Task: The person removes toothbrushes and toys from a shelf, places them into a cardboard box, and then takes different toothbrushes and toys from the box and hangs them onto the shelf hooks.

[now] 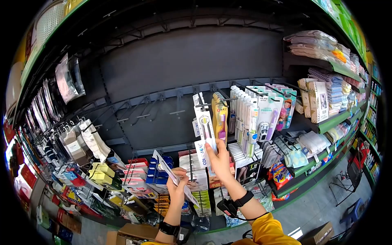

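**Hands at the toothbrush hooks**

R hand (219,157) is up at the peg wall, fingers pinching the bottom edge of a toothbrush pack (204,134) hanging on a hook (203,105). Yellow pack (221,118) hangs just beside it at 3 o'clock; white packs (245,118) further at 3. L hand (178,185), at 8 o'clock from the R, is clenched round a stack of packs (173,177), tilted. Boxes (159,173) sit behind it. Towels (322,45) at 2 o'clock, well apart.

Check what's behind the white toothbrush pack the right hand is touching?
More packs hang behind the white pack on the same hook, against the dark back panel. The right hand covers its lower end; their count is hidden.
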`<move>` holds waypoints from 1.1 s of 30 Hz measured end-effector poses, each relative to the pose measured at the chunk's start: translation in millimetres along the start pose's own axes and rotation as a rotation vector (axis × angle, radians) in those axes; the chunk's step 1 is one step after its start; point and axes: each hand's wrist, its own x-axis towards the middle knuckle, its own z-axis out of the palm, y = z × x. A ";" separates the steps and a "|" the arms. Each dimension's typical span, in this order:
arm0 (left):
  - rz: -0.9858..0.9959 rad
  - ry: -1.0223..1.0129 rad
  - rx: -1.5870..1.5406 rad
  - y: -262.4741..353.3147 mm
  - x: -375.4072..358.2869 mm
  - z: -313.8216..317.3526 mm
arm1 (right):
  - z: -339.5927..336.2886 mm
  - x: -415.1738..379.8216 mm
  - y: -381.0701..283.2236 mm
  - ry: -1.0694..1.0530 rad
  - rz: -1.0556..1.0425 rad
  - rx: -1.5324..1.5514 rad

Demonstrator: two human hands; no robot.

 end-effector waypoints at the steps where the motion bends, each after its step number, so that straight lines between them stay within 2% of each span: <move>1: 0.007 -0.001 0.006 -0.7 0.3 0.0 | 1.8 1.2 5.0 0.000 0.000 0.000; 7: 0.001 -0.001 0.044 1.0 1.5 0.7 | 20.2 23.7 41.7 0.044 -0.057 0.057; 10: 0.002 -0.006 0.051 -0.6 2.5 -3.0 | 27.4 39.7 53.5 0.042 -0.006 -0.019; 12: 0.006 -0.011 0.050 -0.8 3.9 -4.7 | 32.3 50.1 62.3 0.071 -0.086 -0.049; 13: 0.020 -0.009 0.046 -0.7 4.9 -5.6 | 33.8 57.3 64.8 0.024 -0.003 -0.073; 16: 0.039 0.004 0.118 5.1 5.7 -0.6 | 35.7 64.2 69.5 0.043 -0.042 -0.139; 18: 0.046 0.015 0.196 11.3 6.0 5.8 | 29.9 57.7 72.3 -0.027 0.033 -0.123; 20: 0.049 0.019 0.377 13.1 5.9 12.3 | 23.0 42.6 76.2 0.011 -0.253 -0.249; 21: 0.063 0.016 0.428 3.0 7.7 4.8 | 19.2 40.6 69.0 -0.061 -0.154 -0.245; 22: 0.058 0.016 0.418 1.2 6.9 9.1 | 7.6 17.3 57.3 -0.070 -0.249 -0.256; 24: 0.175 0.052 0.674 3.7 9.7 17.6 | -0.6 -0.6 45.9 -0.137 -0.253 -0.199; 25: 0.209 0.064 0.689 3.3 11.7 24.9 | -22.2 -27.1 26.6 -0.504 -0.033 0.014; 26: 0.209 0.062 0.683 4.9 13.6 29.4 | -30.8 -40.9 14.0 -0.529 -0.111 0.006; 27: 0.185 0.080 0.705 8.3 14.7 31.5 | -32.0 -43.1 8.3 -0.540 -0.028 0.029; 28: 0.157 0.091 0.718 10.5 14.8 38.0 | -42.1 -58.2 -0.1 -0.635 -0.108 -0.034; 32: 0.192 0.049 0.780 25.7 13.6 59.4 | -47.7 -72.1 15.2 -0.610 -0.125 -0.096; 33: 0.137 0.059 0.787 28.4 12.9 61.9 | -47.9 -72.9 17.3 -0.581 -0.119 -0.143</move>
